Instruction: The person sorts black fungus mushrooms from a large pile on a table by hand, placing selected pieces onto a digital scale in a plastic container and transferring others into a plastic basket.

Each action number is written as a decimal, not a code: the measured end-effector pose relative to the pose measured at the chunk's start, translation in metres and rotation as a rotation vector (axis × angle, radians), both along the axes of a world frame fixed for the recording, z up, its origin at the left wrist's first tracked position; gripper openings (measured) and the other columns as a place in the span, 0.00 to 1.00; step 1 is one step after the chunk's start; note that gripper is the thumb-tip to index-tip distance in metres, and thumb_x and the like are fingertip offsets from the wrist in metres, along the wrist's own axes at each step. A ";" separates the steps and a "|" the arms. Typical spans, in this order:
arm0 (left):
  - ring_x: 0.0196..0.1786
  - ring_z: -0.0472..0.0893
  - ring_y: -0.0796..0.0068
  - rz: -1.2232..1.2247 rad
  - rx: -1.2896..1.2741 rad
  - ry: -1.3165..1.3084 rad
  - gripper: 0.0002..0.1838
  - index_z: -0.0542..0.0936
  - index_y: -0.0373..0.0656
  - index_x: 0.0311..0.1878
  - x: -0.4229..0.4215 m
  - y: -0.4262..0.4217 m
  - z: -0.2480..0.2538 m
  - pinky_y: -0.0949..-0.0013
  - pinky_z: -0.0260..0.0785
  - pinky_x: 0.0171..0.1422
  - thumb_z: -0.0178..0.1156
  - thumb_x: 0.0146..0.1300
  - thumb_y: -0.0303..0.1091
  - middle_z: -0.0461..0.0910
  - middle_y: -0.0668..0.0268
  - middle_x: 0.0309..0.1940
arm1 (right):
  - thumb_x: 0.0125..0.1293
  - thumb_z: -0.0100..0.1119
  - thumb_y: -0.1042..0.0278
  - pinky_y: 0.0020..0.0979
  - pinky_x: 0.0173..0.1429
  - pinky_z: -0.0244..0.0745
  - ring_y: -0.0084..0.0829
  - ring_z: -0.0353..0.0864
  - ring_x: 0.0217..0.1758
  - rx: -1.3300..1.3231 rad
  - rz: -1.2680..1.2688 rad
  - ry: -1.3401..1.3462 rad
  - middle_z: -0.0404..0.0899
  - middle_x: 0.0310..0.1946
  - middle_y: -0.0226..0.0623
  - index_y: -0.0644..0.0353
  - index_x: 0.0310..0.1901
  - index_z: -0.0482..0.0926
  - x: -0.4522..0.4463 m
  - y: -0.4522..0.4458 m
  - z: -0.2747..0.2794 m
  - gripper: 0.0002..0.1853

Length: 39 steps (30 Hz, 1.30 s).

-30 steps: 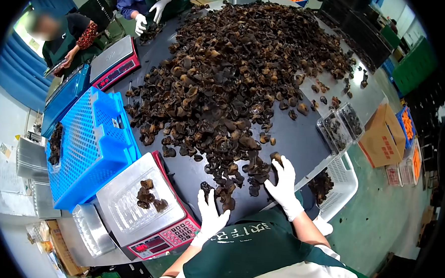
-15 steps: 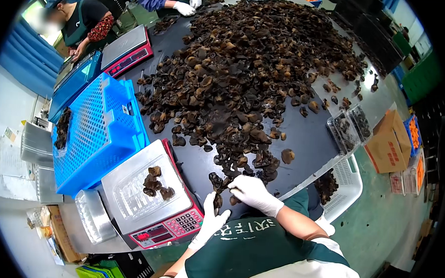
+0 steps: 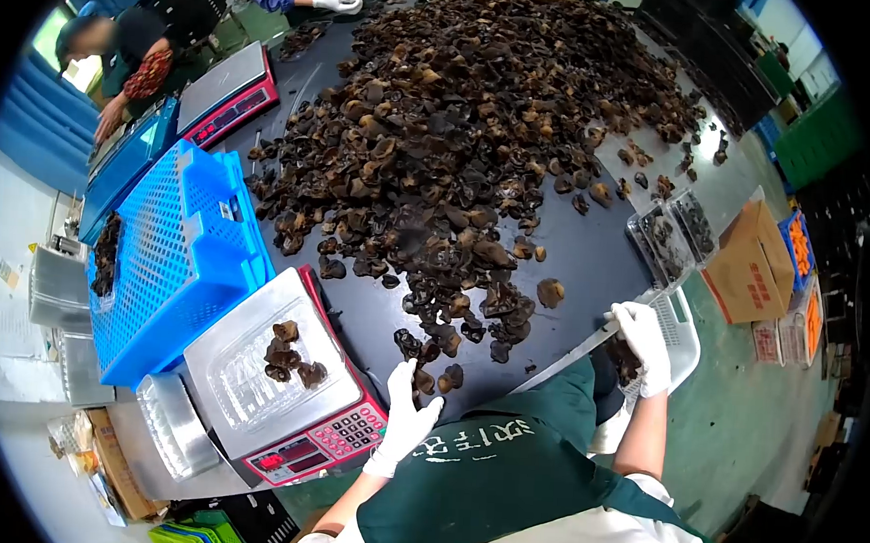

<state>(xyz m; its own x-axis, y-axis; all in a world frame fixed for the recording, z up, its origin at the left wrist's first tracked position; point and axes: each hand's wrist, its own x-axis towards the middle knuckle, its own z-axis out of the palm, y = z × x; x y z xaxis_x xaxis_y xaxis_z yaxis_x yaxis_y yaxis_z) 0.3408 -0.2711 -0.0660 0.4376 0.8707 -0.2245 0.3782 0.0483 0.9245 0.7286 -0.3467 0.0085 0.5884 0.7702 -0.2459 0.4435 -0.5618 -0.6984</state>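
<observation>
From my remote station I view one heap of wood ear fungus [image 3: 440,155] across the table [image 3: 591,264], tapering to the near edge. There the gloved left hand [image 3: 408,418] has thumb and fingers parted beside loose pieces; I cannot tell whether it pinches any. The gloved right hand [image 3: 643,344], fingers curled, is at the right edge near one white basket [image 3: 685,348]; its grip I cannot tell. Two clear boxes [image 3: 659,244] stand farther along that edge. Along the left: a near scale [image 3: 246,385] bearing one small cluster, a blue crate [image 3: 153,279], a far scale [image 3: 218,87].
</observation>
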 end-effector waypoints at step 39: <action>0.73 0.43 0.30 -0.186 0.274 0.339 0.57 0.49 0.46 0.75 0.013 0.002 0.008 0.44 0.41 0.75 0.73 0.44 0.37 0.40 0.34 0.71 | 0.47 0.67 0.63 0.37 0.43 0.66 0.38 0.72 0.40 0.023 0.497 -0.575 0.74 0.33 0.36 0.53 0.32 0.81 -0.145 0.064 -0.055 0.10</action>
<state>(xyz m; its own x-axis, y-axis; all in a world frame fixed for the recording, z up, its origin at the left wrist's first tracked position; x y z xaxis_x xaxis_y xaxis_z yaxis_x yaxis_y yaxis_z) 0.3538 -0.2691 -0.0576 0.5331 0.8318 -0.1547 0.6401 -0.2769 0.7167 0.5838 -0.2828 -0.0467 0.2015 0.9794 0.0144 0.9382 -0.1888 -0.2900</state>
